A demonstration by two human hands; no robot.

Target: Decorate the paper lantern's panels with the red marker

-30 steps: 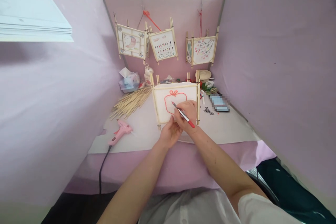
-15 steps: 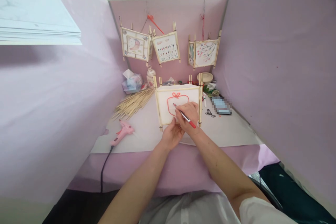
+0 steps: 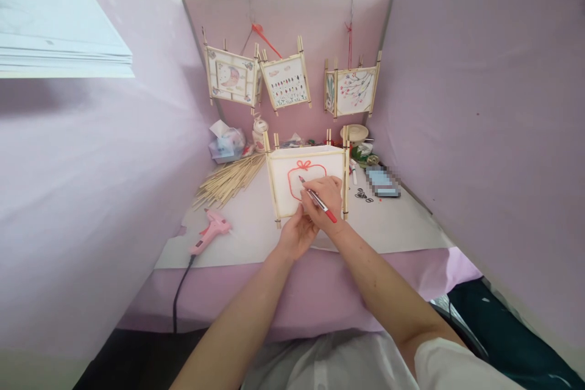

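Our right hand (image 3: 328, 194) is pinching a red-ended pen (image 3: 330, 216) before the paper lantern (image 3: 296, 187); left hand (image 3: 296, 237) curling at its lower edge, grip unclear. We're judging it light, tearable: corner sticks (image 3: 271, 180) best.

- Pink plastic glue gun (image 3: 212, 231) is laid, black-corded, on white sheet (image 3: 251, 234), left.
- Loose thin tan sticks (image 3: 231, 180) are fanned behind it.
- Translucent bluish tissue pack (image 3: 227, 147) is set beyond sticks.
- Branch-painted, wood-framed white lantern (image 3: 357, 91) is hung by red cord (image 3: 350, 42), back right.
- Flat rectangular device (image 3: 382, 181), pixelated, is laid right.
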